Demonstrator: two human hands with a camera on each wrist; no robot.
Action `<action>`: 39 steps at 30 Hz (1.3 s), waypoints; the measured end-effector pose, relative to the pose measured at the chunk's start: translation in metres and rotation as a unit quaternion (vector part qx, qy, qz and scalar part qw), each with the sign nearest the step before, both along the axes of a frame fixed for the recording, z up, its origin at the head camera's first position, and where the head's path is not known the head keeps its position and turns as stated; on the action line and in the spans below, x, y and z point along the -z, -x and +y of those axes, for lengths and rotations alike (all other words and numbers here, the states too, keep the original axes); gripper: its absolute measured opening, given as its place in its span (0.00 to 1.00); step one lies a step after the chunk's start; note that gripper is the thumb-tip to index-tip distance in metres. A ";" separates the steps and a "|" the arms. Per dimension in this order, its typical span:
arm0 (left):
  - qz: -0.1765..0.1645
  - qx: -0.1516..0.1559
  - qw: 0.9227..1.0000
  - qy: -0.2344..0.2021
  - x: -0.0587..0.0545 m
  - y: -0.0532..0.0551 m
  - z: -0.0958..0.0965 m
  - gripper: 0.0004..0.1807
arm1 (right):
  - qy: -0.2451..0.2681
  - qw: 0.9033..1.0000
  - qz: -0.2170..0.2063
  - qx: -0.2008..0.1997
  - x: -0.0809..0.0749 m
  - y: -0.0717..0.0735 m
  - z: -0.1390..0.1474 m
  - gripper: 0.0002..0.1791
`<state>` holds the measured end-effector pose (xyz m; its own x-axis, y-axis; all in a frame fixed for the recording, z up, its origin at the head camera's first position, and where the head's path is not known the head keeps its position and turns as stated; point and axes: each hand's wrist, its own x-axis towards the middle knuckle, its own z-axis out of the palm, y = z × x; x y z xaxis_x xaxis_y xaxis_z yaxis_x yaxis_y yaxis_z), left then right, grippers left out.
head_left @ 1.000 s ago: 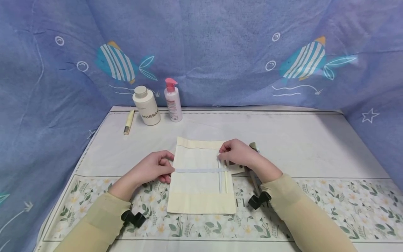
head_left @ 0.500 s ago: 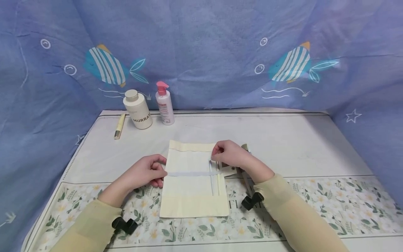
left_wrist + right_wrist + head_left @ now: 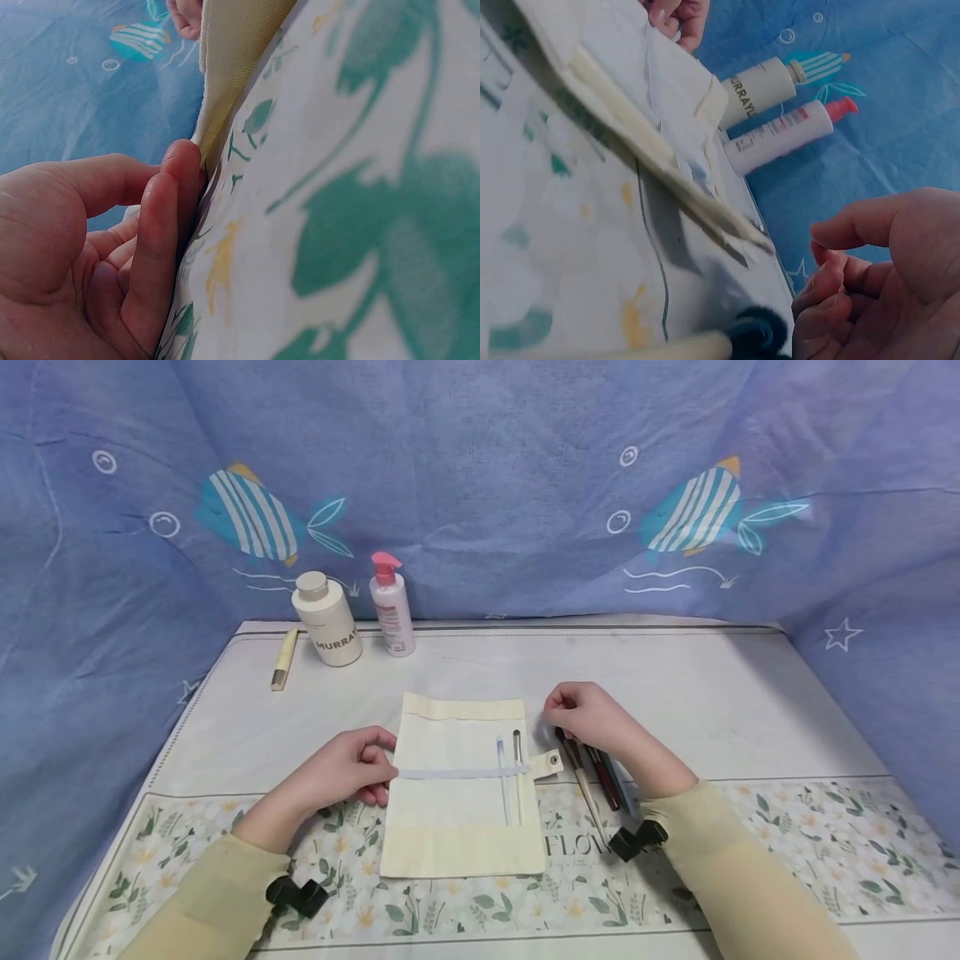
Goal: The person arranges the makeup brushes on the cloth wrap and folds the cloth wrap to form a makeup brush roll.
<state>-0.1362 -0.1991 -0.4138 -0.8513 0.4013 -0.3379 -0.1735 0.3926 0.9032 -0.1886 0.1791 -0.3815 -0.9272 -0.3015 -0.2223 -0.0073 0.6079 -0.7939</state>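
A cream cloth brush roll (image 3: pixel 450 802) lies unfolded on the table. Its pale elastic band (image 3: pixel 450 773) crosses two slim makeup brushes, one with a light blue handle (image 3: pixel 504 793) and one with a pale yellow handle (image 3: pixel 521 797). At the roll's left edge, my left hand (image 3: pixel 351 768) pinches the cloth between thumb and finger; the left wrist view shows the fingertips (image 3: pixel 180 159) at that edge. My right hand (image 3: pixel 592 714) hovers right of the roll with loosely curled fingers, holding nothing. Beneath it lie several loose brushes (image 3: pixel 585 781), partly hidden by the hand and forearm.
At the back left stand a white bottle (image 3: pixel 327 622) and a pump bottle (image 3: pixel 393 614) with a pink top. Beside them lies a pale yellow tube (image 3: pixel 285 660). A snap tab (image 3: pixel 549 763) sticks out from the roll's right side. A blue fish-print curtain (image 3: pixel 480 485) hangs behind.
My right hand has let go of the blue-handled brush under the band and moved right, over the loose brushes. The left hand stays at the roll's edge. The head view has shifted slightly.
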 end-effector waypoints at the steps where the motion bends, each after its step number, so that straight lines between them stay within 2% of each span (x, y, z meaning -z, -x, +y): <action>1: 0.000 -0.001 1.000 0.000 0.000 0.000 0.000 0.24 | -0.002 1.000 0.001 0.002 0.001 0.000 0.003 0.07; 7: -0.001 0.001 1.000 -0.001 0.001 0.000 0.000 0.24 | -0.008 1.000 0.006 0.003 0.002 -0.004 0.019 0.08; 16: -0.001 -0.004 1.000 -0.002 -0.001 0.000 0.000 0.24 | 0.038 0.999 -0.014 0.006 -0.006 -0.009 0.038 0.10; 24: -0.004 -0.004 1.000 -0.002 0.000 0.000 0.002 0.24 | 0.061 0.998 -0.025 0.020 -0.004 -0.008 0.052 0.11; 39: 0.001 0.002 1.000 0.000 -0.002 -0.001 0.001 0.23 | 0.017 0.999 -0.038 0.010 0.006 0.000 0.066 0.09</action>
<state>-0.1350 -0.1982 -0.4122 -0.8502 0.4048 -0.3367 -0.1702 0.3937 0.9033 -0.1885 0.2456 -0.3871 -0.9139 -0.2919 -0.2822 0.0655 0.5801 -0.8119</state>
